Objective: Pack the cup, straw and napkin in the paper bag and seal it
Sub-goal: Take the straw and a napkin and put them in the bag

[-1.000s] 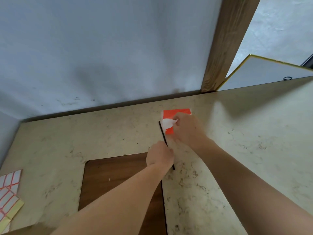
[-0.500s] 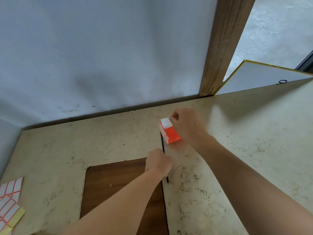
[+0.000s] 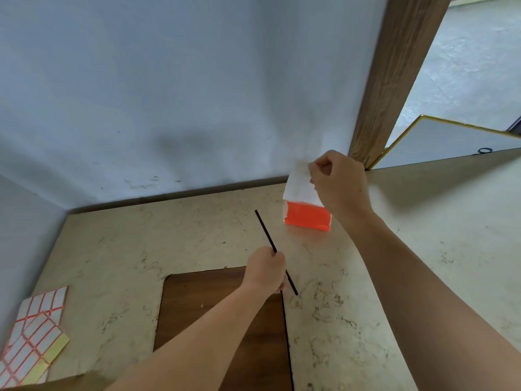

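The right hand [image 3: 337, 182] pinches a white napkin [image 3: 300, 183] between thumb and curled fingers, drawing it up from an orange packet [image 3: 307, 218] that stands on the pale marbled counter [image 3: 423, 249] near the far wall; the packet's right edge is hidden behind the wrist, and whether its base rests fully on the counter cannot be told; the left hand [image 3: 265, 270] is closed around a thin black straw [image 3: 263, 228], whose middle is covered by the fingers, its far end slanting up and left, its near end poking out to the right; a dark wooden board [image 3: 197, 300] lies under the left forearm, partly covered; sheets of red-lined stickers [image 3: 33, 331] sit at the near left, cut off by the edge.
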